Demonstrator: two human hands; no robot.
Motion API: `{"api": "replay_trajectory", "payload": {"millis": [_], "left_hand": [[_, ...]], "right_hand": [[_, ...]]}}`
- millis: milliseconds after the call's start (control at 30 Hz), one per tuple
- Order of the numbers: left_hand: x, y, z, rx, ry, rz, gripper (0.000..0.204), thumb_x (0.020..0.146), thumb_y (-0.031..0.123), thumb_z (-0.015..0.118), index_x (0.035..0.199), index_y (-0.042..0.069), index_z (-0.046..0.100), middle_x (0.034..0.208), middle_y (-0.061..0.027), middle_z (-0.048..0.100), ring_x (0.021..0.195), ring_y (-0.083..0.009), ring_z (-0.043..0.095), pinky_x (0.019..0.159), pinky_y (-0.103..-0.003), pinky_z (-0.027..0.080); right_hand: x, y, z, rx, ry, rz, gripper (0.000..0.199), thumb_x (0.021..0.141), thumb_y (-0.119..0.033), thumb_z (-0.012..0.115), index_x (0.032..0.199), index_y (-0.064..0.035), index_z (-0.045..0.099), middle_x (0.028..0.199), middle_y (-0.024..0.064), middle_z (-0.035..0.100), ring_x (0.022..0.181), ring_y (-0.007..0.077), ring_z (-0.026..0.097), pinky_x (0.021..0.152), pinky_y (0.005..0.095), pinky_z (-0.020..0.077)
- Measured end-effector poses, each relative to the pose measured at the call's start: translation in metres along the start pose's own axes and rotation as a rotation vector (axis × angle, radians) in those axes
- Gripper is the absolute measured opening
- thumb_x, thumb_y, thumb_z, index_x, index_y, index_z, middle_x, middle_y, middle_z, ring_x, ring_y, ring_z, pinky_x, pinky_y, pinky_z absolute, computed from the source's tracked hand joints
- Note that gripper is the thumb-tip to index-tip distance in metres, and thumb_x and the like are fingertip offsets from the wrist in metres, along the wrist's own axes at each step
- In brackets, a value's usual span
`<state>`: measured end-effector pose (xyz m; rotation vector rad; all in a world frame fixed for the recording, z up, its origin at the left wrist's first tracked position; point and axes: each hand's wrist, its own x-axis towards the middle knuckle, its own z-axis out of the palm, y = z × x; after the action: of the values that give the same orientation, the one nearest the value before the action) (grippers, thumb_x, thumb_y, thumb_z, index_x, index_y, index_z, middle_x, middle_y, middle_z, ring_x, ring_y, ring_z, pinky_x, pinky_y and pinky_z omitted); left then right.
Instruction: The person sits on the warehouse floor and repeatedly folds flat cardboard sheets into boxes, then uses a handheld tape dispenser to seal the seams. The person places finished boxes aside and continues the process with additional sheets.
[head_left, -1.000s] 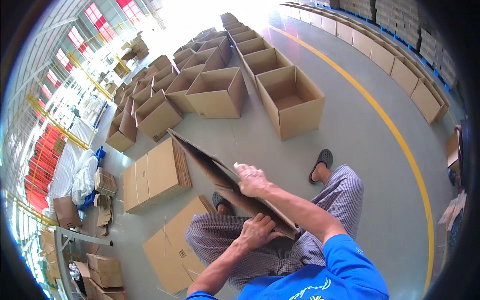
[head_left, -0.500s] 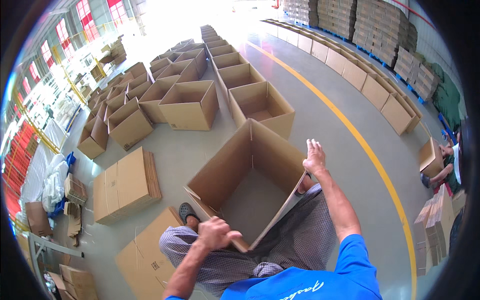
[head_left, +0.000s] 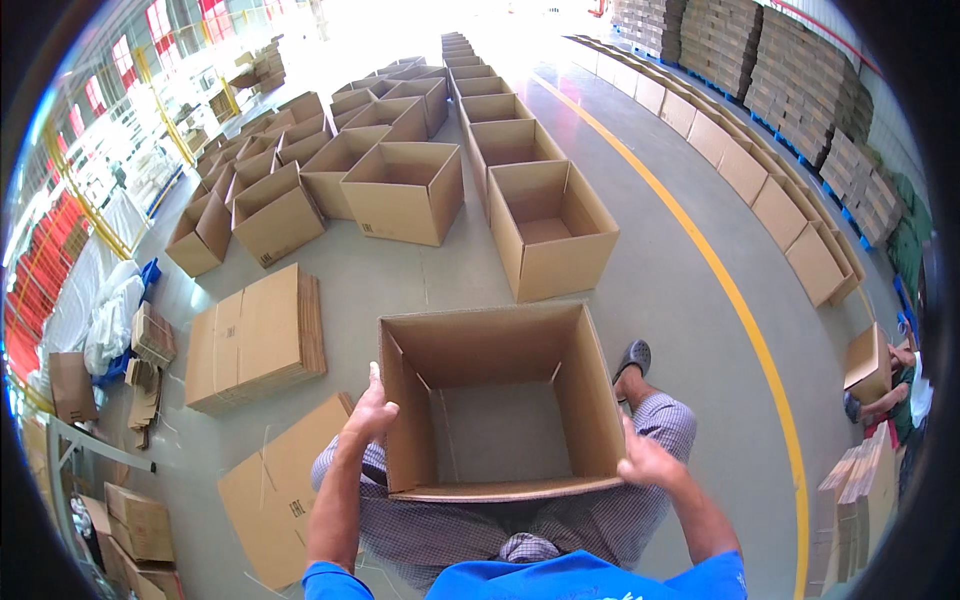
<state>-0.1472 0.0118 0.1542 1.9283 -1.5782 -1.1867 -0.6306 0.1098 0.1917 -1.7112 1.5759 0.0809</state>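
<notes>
Directly in front of me, between my knees, an opened-out cardboard box (head_left: 490, 340) stands with its top open. Grey floor shows through it, so its bottom is open too. My left hand (head_left: 372, 408) presses on the outside of its left wall, one finger pointing up and the rest partly hidden. Against the right wall, near the front corner, my right hand (head_left: 652, 455) holds the other side, slightly blurred. Beyond the box, a finished-looking open carton (head_left: 560, 260) heads a long row.
Several open cartons (head_left: 410, 195) crowd the left. A stack of flat cardboard (head_left: 255, 340) and a loose flat sheet (head_left: 280, 490) lie left of me. A yellow floor line (head_left: 740, 290) runs on the right, before another carton row (head_left: 785, 215). A co-worker (head_left: 895, 385) handles a box far right.
The box has turned from a skewed diamond to a squared rectangle facing me. My left hand went from its front corner to the left wall; my right hand came down along the right side.
</notes>
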Motion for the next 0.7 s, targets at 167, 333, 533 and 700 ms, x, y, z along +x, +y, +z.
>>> {"api": "replay_trajectory", "payload": {"millis": [167, 333, 533, 700], "left_hand": [[-0.002, 0.059, 0.025, 0.341, -0.009, -0.144, 0.093, 0.081, 0.005, 0.054, 0.151, -0.001, -0.008, 0.127, -0.0350, 0.053, 0.113, -0.0421, 0.058, 0.099, -0.043, 0.046], [0.004, 0.057, 0.094, 0.613, -0.138, 0.114, 0.098, 0.084, 0.027, 0.057, 0.147, -0.012, -0.007, 0.151, -0.0388, 0.016, 0.139, -0.0487, 0.028, 0.114, -0.048, 0.030], [0.031, 0.044, 0.154, 0.837, -0.436, 0.128, 0.105, 0.078, 0.057, 0.068, 0.149, -0.005, 0.021, 0.152, -0.0369, 0.015, 0.141, -0.0558, 0.010, 0.118, -0.054, 0.013], [0.025, 0.037, 0.122, 0.676, -0.494, 0.269, 0.090, 0.082, 0.054, 0.066, 0.146, 0.000, 0.034, 0.148, -0.0353, 0.029, 0.139, -0.0462, 0.029, 0.113, -0.047, 0.030]], "right_hand": [[-0.006, -0.012, 0.024, -0.334, 0.037, -0.232, 0.096, 0.077, -0.028, 0.063, 0.141, 0.0218, 0.012, 0.134, 0.0425, 0.039, 0.119, 0.0464, 0.051, 0.104, 0.0447, 0.0420], [0.060, -0.046, 0.023, -0.448, -0.181, -0.531, 0.096, 0.081, -0.051, 0.065, 0.137, 0.0185, 0.030, 0.150, 0.0366, 0.018, 0.138, 0.0470, 0.028, 0.112, 0.0463, 0.0320], [0.195, -0.030, 0.094, -0.377, 0.123, -0.897, 0.081, 0.091, -0.051, 0.054, 0.148, 0.0005, 0.028, 0.157, 0.0203, 0.020, 0.146, 0.0348, 0.018, 0.118, 0.0487, 0.0188], [0.211, -0.055, 0.110, -0.382, 0.132, -0.971, 0.073, 0.094, -0.049, 0.051, 0.149, -0.0068, 0.030, 0.158, 0.0153, 0.021, 0.147, 0.0321, 0.016, 0.119, 0.0490, 0.0171]]}}
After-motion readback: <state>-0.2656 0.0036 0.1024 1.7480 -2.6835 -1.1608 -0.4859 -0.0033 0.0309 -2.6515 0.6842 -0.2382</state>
